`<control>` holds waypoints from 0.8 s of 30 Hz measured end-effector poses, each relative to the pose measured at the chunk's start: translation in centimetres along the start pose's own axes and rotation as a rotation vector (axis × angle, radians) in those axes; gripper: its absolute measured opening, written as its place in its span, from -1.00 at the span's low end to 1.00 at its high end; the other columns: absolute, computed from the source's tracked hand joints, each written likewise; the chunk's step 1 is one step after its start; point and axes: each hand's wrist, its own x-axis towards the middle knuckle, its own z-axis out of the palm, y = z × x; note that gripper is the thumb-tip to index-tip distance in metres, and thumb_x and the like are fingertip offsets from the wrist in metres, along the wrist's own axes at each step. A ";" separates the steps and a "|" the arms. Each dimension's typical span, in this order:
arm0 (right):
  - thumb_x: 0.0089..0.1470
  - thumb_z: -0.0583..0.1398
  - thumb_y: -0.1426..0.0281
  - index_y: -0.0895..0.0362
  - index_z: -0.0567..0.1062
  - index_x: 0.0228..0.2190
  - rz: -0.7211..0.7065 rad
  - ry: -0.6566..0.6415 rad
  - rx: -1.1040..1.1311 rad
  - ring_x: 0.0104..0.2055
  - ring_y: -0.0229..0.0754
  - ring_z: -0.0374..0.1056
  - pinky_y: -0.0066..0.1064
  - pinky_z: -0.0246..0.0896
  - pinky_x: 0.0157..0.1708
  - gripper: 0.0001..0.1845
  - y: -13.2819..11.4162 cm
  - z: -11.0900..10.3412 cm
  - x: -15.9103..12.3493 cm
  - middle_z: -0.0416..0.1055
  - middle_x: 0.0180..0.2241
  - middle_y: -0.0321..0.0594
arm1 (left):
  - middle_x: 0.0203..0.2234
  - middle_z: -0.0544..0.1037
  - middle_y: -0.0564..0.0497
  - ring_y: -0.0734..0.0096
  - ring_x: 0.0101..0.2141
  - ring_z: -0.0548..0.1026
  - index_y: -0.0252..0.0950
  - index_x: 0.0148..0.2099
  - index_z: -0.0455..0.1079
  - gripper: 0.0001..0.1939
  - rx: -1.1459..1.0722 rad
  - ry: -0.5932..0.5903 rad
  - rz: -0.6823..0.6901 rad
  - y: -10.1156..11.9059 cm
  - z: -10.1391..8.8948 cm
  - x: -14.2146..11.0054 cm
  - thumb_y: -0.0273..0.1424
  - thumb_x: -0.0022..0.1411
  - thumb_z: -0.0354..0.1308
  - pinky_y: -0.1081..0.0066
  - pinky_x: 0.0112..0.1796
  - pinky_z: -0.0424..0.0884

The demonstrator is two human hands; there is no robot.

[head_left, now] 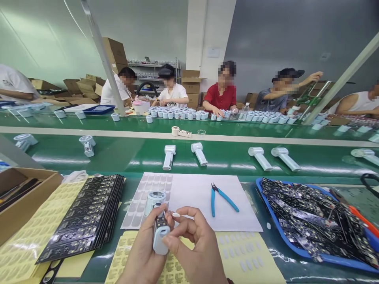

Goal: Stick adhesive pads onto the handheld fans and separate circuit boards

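Green bench (105, 248), left of pliers (213, 202): my L hand (142, 248) grips device (160, 245) w/ board (160, 221) in but uncovered, white pad (176, 215) at R hand (195, 244) unapplied, can't tell R grip.

I'm looking in on a factory assembly line: a green belt (225, 159) crosses my view, carrying pale devices (199, 154) set well apart, and workers (221, 96) line its far side behind rows of similar parts (177, 114). On my near tabletop (99, 256) I see a tray (334, 260) heaped with circuit boards (308, 213), a stack (85, 213) of board panels and cutters (213, 203). Cardboard boxes (114, 53) and a loaded rack (154, 65) fill the back, along bare walls (154, 23).
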 end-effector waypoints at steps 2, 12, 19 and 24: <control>-0.21 0.33 0.41 0.07 0.44 -0.22 0.012 -0.001 -0.019 -0.16 -0.01 0.55 -0.20 0.36 0.02 -0.58 -0.1 0.0 0.0 0.55 -0.54 -0.37 | -0.62 0.43 0.09 0.60 -0.65 0.43 -0.27 -0.32 0.31 -0.78 -0.004 -0.005 -0.001 0.0 -0.1 0.1 -0.64 0.13 0.26 0.62 -0.58 0.38; -0.17 0.33 0.42 0.07 0.44 -0.21 0.037 0.004 -0.072 -0.15 -0.01 0.54 -0.21 0.35 0.01 -0.61 -0.4 0.1 0.0 0.57 -0.52 -0.34 | -0.62 0.40 0.08 0.60 -0.67 0.42 -0.30 -0.32 0.28 -0.84 -0.042 0.018 -0.001 -0.3 0.0 0.1 -0.63 0.25 0.13 0.62 -0.61 0.39; -0.13 0.29 0.47 -0.01 0.43 -0.11 -0.234 0.064 -0.333 -0.05 -0.03 0.51 -0.24 0.34 0.02 -0.53 0.4 0.1 -0.5 0.56 -0.42 -0.36 | -0.59 0.41 0.08 0.62 -0.63 0.44 -0.28 -0.30 0.28 -0.85 -0.130 -0.010 -0.046 -0.8 -0.1 -0.4 -0.61 0.28 0.12 0.63 -0.57 0.45; -0.24 0.38 0.46 -0.06 0.34 0.03 -0.263 0.125 -0.348 -0.07 -0.07 0.46 -0.36 0.44 -0.25 -0.26 1.3 -1.1 -0.4 0.39 -0.01 -0.22 | -0.51 0.45 0.02 0.66 -0.63 0.42 -0.35 -0.23 0.34 -0.93 -0.067 -0.045 -0.122 -0.7 -0.3 -0.9 -0.59 0.31 0.08 0.69 -0.58 0.44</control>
